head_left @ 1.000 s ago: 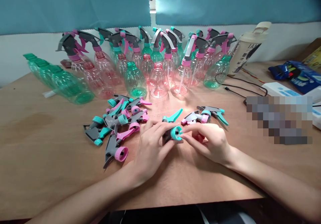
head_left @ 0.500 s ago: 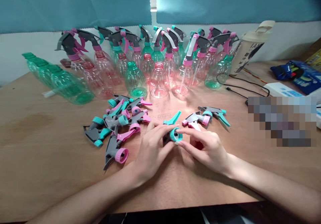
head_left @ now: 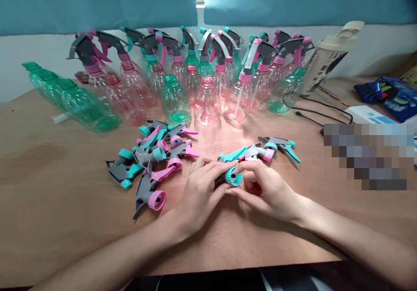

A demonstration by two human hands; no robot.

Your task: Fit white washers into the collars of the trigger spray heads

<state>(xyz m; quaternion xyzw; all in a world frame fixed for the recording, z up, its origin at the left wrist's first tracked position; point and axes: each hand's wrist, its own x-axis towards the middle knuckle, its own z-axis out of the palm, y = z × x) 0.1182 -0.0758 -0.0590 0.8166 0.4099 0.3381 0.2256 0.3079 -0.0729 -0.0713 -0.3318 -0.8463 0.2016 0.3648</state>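
Note:
My left hand (head_left: 199, 191) grips a grey trigger spray head (head_left: 233, 177), its turquoise collar turned toward me and its turquoise lever pointing up and right. Most of the grey body is hidden behind the fingers. On the collar's right side, my right hand (head_left: 272, 191) curls its index finger against the rim, with the thumb just below. Left of my hands lies a pile of loose spray heads (head_left: 150, 154) in grey with pink or turquoise parts. Two more, a pink-and-white spray head (head_left: 256, 152) and a turquoise-and-grey one (head_left: 276, 144), lie just beyond my right hand.
Several clear bottles, such as a green bottle (head_left: 176, 104) and a pink bottle (head_left: 207, 102), line the back of the wooden table (head_left: 65, 221); many carry spray heads. At right are a beige tumbler (head_left: 325, 61), a black cable (head_left: 312, 119) and a blue packet (head_left: 391, 95).
The held spray head has shifted slightly right, and its lever leans further right. My right thumb has dropped a little away from the collar. The whole view has tilted slightly.

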